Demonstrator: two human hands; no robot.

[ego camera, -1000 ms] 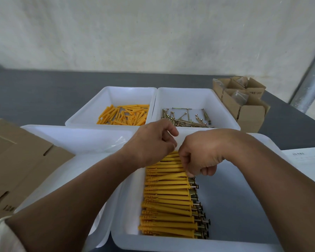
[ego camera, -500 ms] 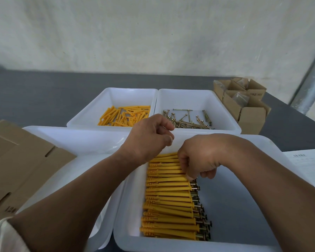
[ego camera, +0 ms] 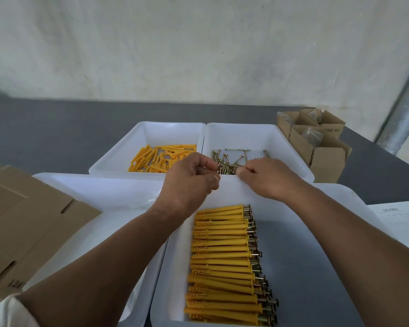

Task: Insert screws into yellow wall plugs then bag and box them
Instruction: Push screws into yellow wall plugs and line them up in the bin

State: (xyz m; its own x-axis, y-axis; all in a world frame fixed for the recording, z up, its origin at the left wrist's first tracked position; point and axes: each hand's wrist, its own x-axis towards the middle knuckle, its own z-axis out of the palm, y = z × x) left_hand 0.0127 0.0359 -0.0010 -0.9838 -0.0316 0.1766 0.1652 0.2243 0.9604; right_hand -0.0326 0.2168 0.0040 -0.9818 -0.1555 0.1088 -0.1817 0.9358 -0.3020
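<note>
Loose yellow wall plugs (ego camera: 161, 156) lie in the far left white tray (ego camera: 118, 166). Loose brass screws (ego camera: 227, 161) lie in the far right white tray (ego camera: 288, 147). A neat row of plugs with screws in them (ego camera: 222, 256) fills the left side of the near white tray (ego camera: 316, 279). My left hand (ego camera: 189, 182) hovers between the two far trays, fingers curled, with nothing visible in it. My right hand (ego camera: 267, 178) reaches over the screw tray's near rim, its thumb and forefinger pinching at a screw in the pile.
A wide white tray (ego camera: 92, 190) holding clear plastic stands at the left. Flattened cardboard (ego camera: 21, 220) lies beside it. Small open cardboard boxes (ego camera: 321, 149) with bags inside stand at the far right. A paper sheet (ego camera: 399, 220) lies at the right edge, a metal pole (ego camera: 401, 114) behind.
Both hands have left the top of the assembled row and moved forward to the far trays. The right hand's fingertips are now in the screw pile.
</note>
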